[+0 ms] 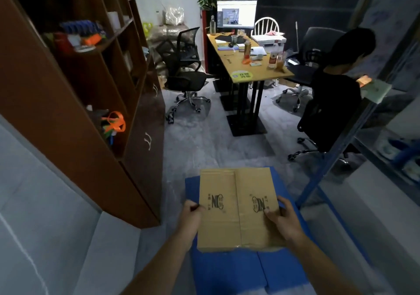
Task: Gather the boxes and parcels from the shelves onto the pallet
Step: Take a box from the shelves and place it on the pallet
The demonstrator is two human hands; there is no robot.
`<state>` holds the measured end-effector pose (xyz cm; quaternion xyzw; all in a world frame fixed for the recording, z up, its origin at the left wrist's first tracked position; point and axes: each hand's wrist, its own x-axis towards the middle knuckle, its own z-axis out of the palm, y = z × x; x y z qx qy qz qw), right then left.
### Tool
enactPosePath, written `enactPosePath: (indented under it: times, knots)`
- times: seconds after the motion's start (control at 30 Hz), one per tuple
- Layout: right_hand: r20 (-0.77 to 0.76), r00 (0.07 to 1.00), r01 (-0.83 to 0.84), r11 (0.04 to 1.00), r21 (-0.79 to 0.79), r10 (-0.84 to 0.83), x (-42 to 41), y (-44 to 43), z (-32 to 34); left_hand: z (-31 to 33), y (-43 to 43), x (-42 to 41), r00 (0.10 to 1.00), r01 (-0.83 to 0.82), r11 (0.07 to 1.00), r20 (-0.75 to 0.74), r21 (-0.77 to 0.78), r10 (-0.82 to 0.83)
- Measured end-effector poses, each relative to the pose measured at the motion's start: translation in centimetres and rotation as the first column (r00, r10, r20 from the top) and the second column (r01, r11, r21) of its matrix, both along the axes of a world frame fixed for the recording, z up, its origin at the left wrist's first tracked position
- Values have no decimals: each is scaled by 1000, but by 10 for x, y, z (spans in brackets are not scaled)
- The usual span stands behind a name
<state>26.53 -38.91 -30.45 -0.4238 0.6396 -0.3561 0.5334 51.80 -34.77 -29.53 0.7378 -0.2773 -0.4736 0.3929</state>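
The flat brown cardboard box with black printed logos (236,208) sits squarely over the blue plastic pallet (227,272) on the floor, its long axis running straight away from the person. Blue shows past its far, left and near edges; whether its underside touches the pallet cannot be told. The left hand (193,212) grips the box's left edge and the right hand (284,217) grips its right edge, thumbs on top, both about equally near. The likely move is straight down. A brown wooden shelf unit (91,112) stands to the left.
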Motion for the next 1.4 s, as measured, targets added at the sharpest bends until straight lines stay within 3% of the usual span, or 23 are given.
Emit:
enactPosePath:
  times: [0.2, 0.43, 0.57, 0.77, 0.93, 1.07, 1.23, 1.3, 1.4]
  knots:
    - [72, 997, 12, 1000, -7, -11, 35, -107, -7, -11, -117, 36, 998, 9, 998, 64, 62, -13]
    - [16, 998, -66, 997, -30, 66, 69, -245, -54, -70, -246, 77, 998, 13, 993, 55, 114, -20]
    - [-31, 997, -68, 998, -10, 67, 96, -324, -123, -147, -329, 108, 998, 49, 990, 23, 130, -53]
    - [-139, 990, 7, 994, 105, 8, 146, -424, -289, -314, -422, 139, 999, 10, 964, -36, 265, 0]
    - [-277, 957, -21, 975, 220, 83, 171, -481, -414, -443, -466, 162, 995, 53, 924, -93, 379, -19]
    - [-291, 956, 35, 961, 276, 49, 177, -498, -491, -517, -482, 164, 998, 66, 911, -47, 406, -51]
    - [-213, 958, 263, 883, 389, -191, 181, -488, -547, -554, -465, 161, 976, 207, 840, -51, 501, -210]
    - [-223, 950, 292, 869, 400, -217, 177, -480, -559, -560, -459, 159, 956, 274, 798, -63, 536, -286]
    - [-222, 949, 296, 874, 385, -223, 171, -470, -566, -560, -458, 153, 945, 286, 810, -11, 512, -327]
